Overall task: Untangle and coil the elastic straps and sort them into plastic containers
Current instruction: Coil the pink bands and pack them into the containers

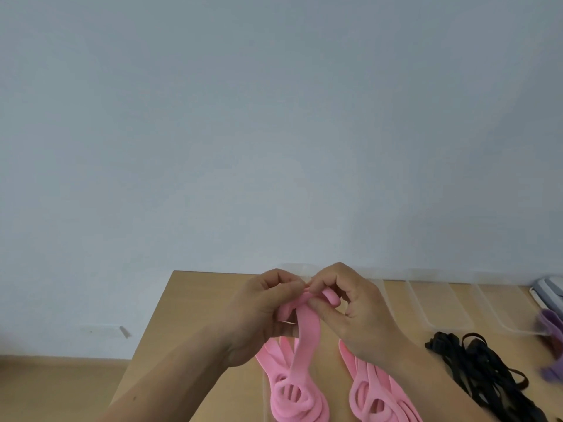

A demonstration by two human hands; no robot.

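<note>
Both hands are raised over the wooden table (195, 300), pinching a wide pink elastic strap (304, 339). My left hand (262, 312) grips its folded top. My right hand (350, 306) curls a loop of the strap around its fingers. The strap hangs down into a heap of pink loops (292, 400) below. A second pink heap (377, 394) lies to the right of it. The pink heaps seem to lie in a clear plastic container (265, 388), its edges faint.
A tangle of thin black elastic (481, 370) lies on the table at the right. Purple strap pieces (551, 327) sit at the far right edge. Clear plastic containers (438, 303) line the back of the table against the pale wall. The table's left edge drops to the floor.
</note>
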